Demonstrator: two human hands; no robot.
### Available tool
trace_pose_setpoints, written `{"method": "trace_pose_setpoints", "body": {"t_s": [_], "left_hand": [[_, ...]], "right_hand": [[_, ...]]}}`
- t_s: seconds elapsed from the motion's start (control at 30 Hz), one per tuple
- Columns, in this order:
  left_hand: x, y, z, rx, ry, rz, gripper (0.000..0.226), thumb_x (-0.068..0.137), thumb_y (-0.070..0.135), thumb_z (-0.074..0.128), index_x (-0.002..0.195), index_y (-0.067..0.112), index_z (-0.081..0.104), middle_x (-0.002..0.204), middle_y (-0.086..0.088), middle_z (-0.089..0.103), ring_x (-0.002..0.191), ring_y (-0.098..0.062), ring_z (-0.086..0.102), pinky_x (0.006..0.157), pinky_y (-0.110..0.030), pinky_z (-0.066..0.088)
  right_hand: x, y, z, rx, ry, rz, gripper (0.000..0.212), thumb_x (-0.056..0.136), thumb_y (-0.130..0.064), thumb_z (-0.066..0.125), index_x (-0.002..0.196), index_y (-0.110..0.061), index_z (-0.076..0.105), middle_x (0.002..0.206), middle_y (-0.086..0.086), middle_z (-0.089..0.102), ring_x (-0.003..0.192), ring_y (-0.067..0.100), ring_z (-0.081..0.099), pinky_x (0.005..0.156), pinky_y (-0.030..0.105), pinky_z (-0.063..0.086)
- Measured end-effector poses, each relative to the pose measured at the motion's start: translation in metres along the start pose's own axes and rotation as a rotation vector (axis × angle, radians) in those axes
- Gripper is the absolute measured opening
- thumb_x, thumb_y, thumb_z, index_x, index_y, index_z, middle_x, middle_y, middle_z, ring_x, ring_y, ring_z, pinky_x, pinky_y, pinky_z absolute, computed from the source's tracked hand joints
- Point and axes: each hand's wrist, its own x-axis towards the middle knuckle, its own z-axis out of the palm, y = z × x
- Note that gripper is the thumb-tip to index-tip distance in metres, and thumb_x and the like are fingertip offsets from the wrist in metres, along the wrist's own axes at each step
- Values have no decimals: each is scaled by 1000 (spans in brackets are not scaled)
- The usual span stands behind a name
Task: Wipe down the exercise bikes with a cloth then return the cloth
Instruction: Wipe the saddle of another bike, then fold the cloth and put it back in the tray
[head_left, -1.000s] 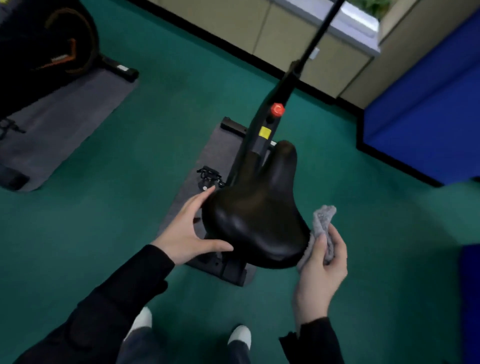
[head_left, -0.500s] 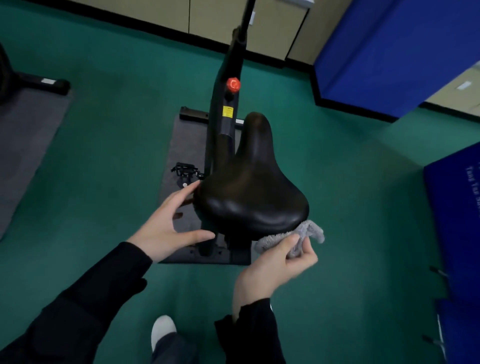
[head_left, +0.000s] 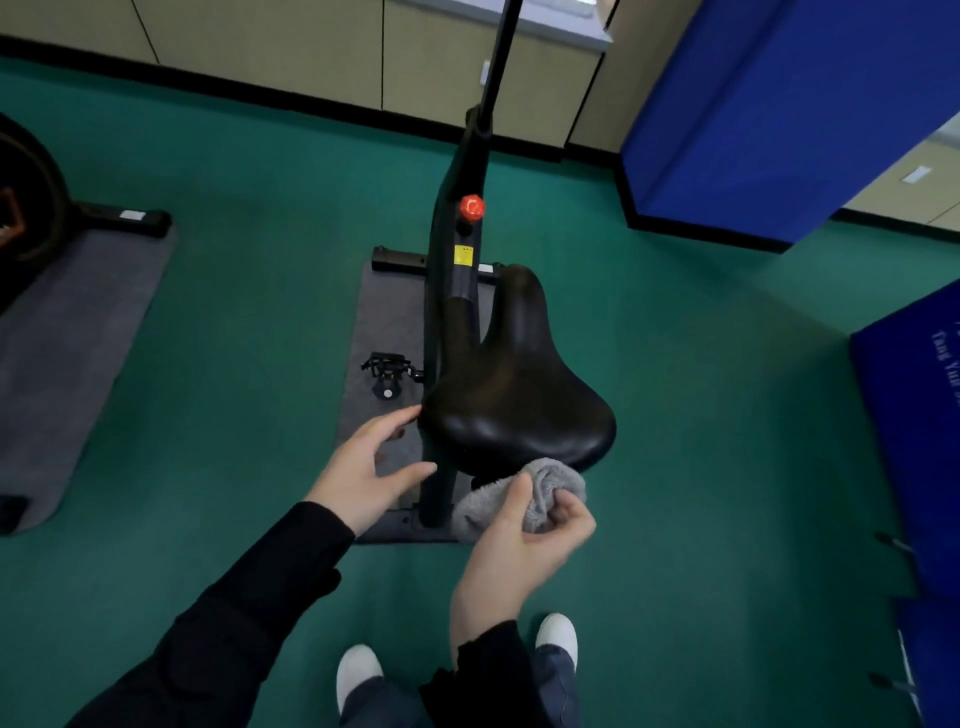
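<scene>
Nearest the camera, two white shoes (head_left: 357, 670) stand on the green floor (head_left: 234, 338), and black sleeves (head_left: 270, 597) reach forward.

Right hand (head_left: 524, 540): palm turned to the left, thumb raised, fingers curled. It grips a bunched grey cloth (head_left: 550, 483). The cloth sits against the near rim of the black saddle (head_left: 514, 410), partly tucked beneath it.

Left hand (head_left: 363, 467): fingers extended and spread, holding nothing. The index fingertip touches the left edge of the saddle. The thumb points toward the seat post below.

The saddle belongs to the exercise bike (head_left: 457, 291), which stands on a grey mat (head_left: 379, 332). A black pedal (head_left: 387, 366) projects over the mat's left half. Farther up the frame are a yellow label (head_left: 463, 256) and a red knob (head_left: 471, 208).

Changes: one second ago the cloth was at the saddle's right rear edge. Half a second ago it was under the right rear corner. It now lies nearer the middle of the near rim. The left hand remains at the saddle's left edge.

At the far left, a second exercise bike (head_left: 26, 208) stands on a second mat (head_left: 67, 322). Beige cabinets (head_left: 260, 47) line the far wall. Blue pads (head_left: 779, 104) stand at the far right.
</scene>
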Motion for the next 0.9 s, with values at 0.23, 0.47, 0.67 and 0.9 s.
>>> {"method": "trace_pose_setpoints", "body": {"t_s": [0.23,0.47,0.67,0.9], "left_hand": [[-21,49,0,66,115,25,33,88,13,62,113,34,58,118,9,58,105,0,54,91,-23,41],[-14,126,37,57,100,117,34,86,7,63,99,39,59,110,7,63,96,-1,60,78,-16,45],[8,191,105,89,16,186,31,90,16,60,111,39,56,113,13,60,100,1,57,82,-15,43],[35,257,199,113,38,230,32,90,13,59,121,23,57,116,8,59,96,14,53,76,0,40]], "right_hand": [[57,-75,-32,38,-143,-72,23,88,-11,65,95,-28,50,100,-5,55,91,6,58,83,24,46],[111,-141,-58,23,-391,-143,20,86,-12,67,99,-23,56,101,-5,62,88,2,63,80,24,51],[179,-178,-89,3,-484,-196,21,84,-17,70,96,-28,57,99,-7,63,89,4,64,77,21,52],[280,-219,-127,-48,-573,-246,20,83,-18,72,94,-26,58,98,-5,66,91,9,65,81,26,53]]}}
